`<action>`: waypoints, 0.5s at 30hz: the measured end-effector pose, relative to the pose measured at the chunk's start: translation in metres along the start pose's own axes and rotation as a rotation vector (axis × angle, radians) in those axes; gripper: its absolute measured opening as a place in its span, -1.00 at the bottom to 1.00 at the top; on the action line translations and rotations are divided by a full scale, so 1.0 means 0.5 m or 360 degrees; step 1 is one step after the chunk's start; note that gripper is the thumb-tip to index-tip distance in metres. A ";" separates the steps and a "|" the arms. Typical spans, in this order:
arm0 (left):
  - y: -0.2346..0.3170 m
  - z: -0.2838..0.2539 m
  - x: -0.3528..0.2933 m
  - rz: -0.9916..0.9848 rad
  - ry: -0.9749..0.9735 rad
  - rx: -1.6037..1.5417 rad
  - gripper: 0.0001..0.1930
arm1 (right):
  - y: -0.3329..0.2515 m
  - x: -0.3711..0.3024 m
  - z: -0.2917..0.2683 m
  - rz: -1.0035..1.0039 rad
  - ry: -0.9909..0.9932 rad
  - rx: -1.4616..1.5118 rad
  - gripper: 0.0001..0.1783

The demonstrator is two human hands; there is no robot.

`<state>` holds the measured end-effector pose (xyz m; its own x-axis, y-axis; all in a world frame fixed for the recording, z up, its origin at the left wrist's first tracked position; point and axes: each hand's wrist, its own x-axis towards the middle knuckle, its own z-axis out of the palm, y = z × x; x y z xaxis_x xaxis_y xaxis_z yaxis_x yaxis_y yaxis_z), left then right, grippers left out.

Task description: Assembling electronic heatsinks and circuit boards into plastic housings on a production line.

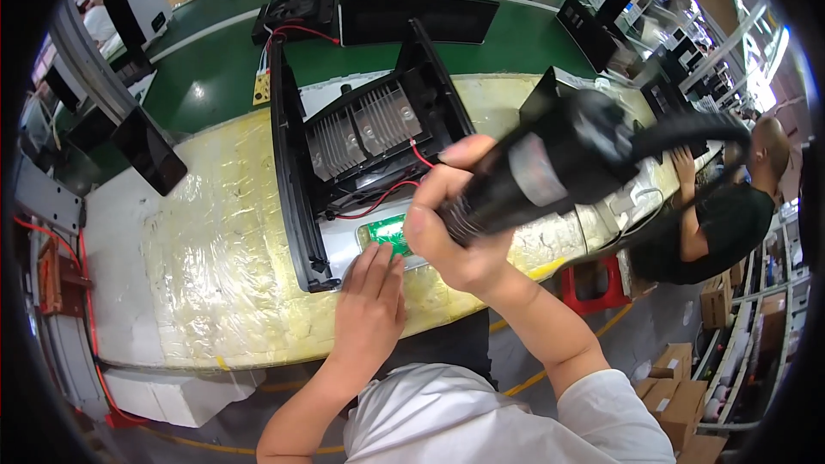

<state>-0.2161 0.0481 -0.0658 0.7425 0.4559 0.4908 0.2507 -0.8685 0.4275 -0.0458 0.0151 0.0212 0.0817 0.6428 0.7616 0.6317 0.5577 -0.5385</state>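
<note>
My right hand (460, 223) is wrapped round a black electric screwdriver (516, 176), blurred by motion, with a thick black cable bending off to the right. My left hand (371, 288) lies with fingers stretched out, their tips touching the near edge of a green circuit board (387, 233). This board sits at the near end of a black plastic housing (296, 180), whose two long side walls stand up. Inside the housing is a finned metal heat sink (365, 129), and a red wire (378, 204) runs close to the board. The screwdriver's tip is hidden.
The housing stands on a bench pad (206, 266) wrapped in yellowed film. Beyond it, a green conveyor (206, 77) carries a black fan (296, 13) and black panels (421, 19). A phone-like dark screen (150, 150) is at left. A co-worker (722, 215) sits at right beside a red stool (595, 285).
</note>
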 end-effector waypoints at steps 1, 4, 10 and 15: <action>-0.007 -0.002 0.003 0.0004 -0.0060 0.0032 -0.64 | -0.002 0.000 0.016 0.0192 0.0202 0.0306 -0.41; -0.022 -0.043 0.017 0.0024 -0.0198 -0.0015 -0.64 | -0.013 0.008 -0.002 0.0207 0.0578 0.0621 -0.47; -0.029 -0.188 0.232 0.0344 0.0004 0.0205 -0.31 | -0.025 -0.033 -0.278 0.0334 0.1414 0.0318 -0.83; -0.199 -0.131 0.332 0.0004 -0.0628 0.0518 0.32 | 0.159 -0.114 -0.300 0.0658 0.1334 -0.0646 -0.42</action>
<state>-0.1583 0.2231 0.0230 0.9056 0.4000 0.1409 0.3823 -0.9138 0.1372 0.1152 -0.0560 -0.0109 0.7680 0.0832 0.6350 0.6327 0.0550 -0.7724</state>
